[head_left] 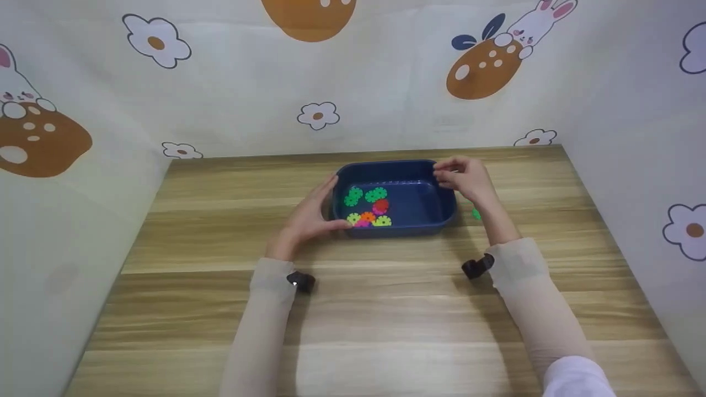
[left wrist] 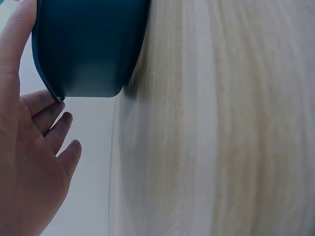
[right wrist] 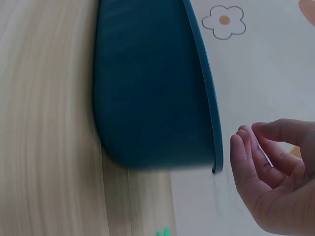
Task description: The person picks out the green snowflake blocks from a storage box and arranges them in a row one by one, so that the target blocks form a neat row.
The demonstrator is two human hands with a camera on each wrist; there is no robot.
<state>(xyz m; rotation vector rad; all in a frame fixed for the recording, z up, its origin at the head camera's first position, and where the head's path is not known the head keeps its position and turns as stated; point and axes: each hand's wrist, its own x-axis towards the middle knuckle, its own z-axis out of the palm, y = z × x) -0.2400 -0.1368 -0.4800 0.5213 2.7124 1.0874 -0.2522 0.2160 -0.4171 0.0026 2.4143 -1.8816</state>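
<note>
A dark blue plastic basin [head_left: 424, 212] stands on the table. Several flower-shaped plastic pieces lie inside toward its left: green pieces [head_left: 376, 194], a red piece [head_left: 381, 204], an orange piece [head_left: 368, 217] and yellow pieces [head_left: 382, 221], with pink ones among them. My left hand [head_left: 310, 216] grips the basin's left end, thumb over the near rim and fingertips at the left corner. Above the right end of the basin is my right hand [head_left: 464, 177], its fingers loosely bent. In the right wrist view this hand [right wrist: 275, 172] shows nothing between thumb and fingers.
A green piece [head_left: 476, 213] lies on the wooden table [head_left: 380, 309] right of the basin, partly behind my right wrist. Patterned cloth [head_left: 375, 71] hangs behind the table and along both sides. Each sleeve carries a small black wrist camera [head_left: 301, 282].
</note>
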